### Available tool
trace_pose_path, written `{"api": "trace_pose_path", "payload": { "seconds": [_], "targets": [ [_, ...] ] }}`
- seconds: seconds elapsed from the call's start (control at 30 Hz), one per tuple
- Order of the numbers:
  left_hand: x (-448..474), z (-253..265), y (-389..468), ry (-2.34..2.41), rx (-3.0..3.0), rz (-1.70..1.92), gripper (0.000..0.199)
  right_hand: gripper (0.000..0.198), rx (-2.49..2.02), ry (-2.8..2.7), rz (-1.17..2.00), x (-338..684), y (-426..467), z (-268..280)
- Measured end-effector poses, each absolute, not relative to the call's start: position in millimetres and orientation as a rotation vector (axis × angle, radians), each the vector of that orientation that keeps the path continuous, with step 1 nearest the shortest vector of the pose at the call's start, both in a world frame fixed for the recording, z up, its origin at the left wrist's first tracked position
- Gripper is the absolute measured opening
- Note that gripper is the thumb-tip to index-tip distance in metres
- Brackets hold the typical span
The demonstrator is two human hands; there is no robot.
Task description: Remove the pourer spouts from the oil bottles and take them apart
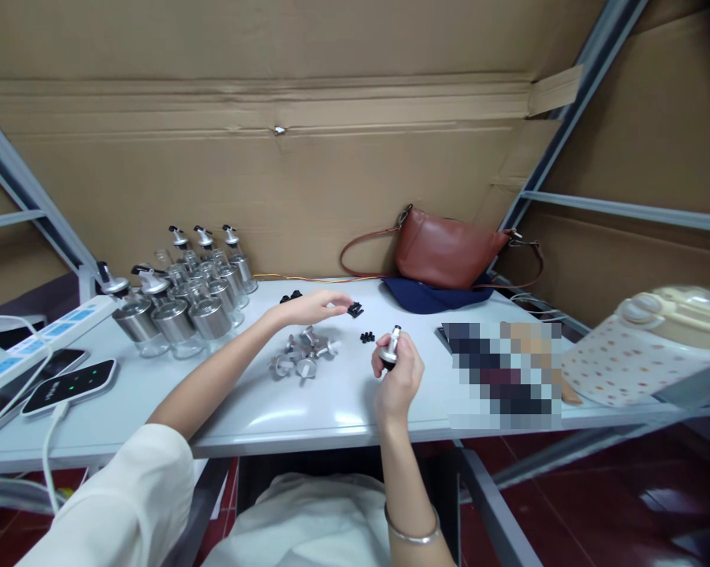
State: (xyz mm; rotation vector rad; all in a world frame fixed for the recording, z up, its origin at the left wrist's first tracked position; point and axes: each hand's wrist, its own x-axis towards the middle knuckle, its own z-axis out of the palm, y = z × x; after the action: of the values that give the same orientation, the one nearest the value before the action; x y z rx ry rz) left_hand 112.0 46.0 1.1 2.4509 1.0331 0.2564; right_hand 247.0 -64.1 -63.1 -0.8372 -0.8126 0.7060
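My right hand (403,384) is closed around a silver bottle pourer (392,346) with a black lower part, its narrow neck pointing up. My left hand (319,307) reaches forward across the table, fingers stretched out, the tips at a small pile of black plastic parts (355,310). Whether a part lies between those fingertips is too small to tell. Just left of my right hand lies a second cluster of small black parts (367,337). Several silver pourer tops (306,367) with clear pieces lie loose below my left forearm. More black parts (291,297) show behind my left wrist.
Several glass bottles with steel sleeves (173,321), some topped with pourers, stand on the left. Nearby are a power strip (65,335) and a cabled charging device (69,387). A brown handbag (449,250) rests on a navy cap (434,296). A dotted container (638,354) stands right.
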Motion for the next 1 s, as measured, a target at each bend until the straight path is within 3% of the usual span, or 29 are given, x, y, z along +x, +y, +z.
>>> {"api": "trace_pose_path", "payload": {
  "seconds": [0.17,0.33,0.53,0.67,0.77,1.0],
  "targets": [
    [111.9,39.8,-6.3,0.729,2.566,0.423,0.030,0.035,-0.885,-0.953,0.849,245.6,-63.3,-65.0],
    [115.7,46.4,-28.5,0.574,2.775,0.365,0.019,0.038,-0.914,-1.061,0.814,245.7,-64.4,-71.7],
    [114.8,46.0,-22.9,0.572,2.710,0.372,0.020,0.033,-0.900,-1.143,0.752,245.0,-65.2,-71.4],
    [114.9,45.6,-22.9,0.629,2.733,0.448,0.028,0.023,-0.895,-1.234,0.550,245.5,-62.1,-67.8],
    [115.2,45.8,-23.3,0.727,2.808,0.414,0.020,0.018,-0.914,-1.259,0.429,246.4,-59.0,-67.9],
    [111.3,47.2,-20.0,0.771,2.866,0.425,0.015,0.016,-0.880,-1.164,0.555,245.7,-60.5,-67.4]
  ]
}}
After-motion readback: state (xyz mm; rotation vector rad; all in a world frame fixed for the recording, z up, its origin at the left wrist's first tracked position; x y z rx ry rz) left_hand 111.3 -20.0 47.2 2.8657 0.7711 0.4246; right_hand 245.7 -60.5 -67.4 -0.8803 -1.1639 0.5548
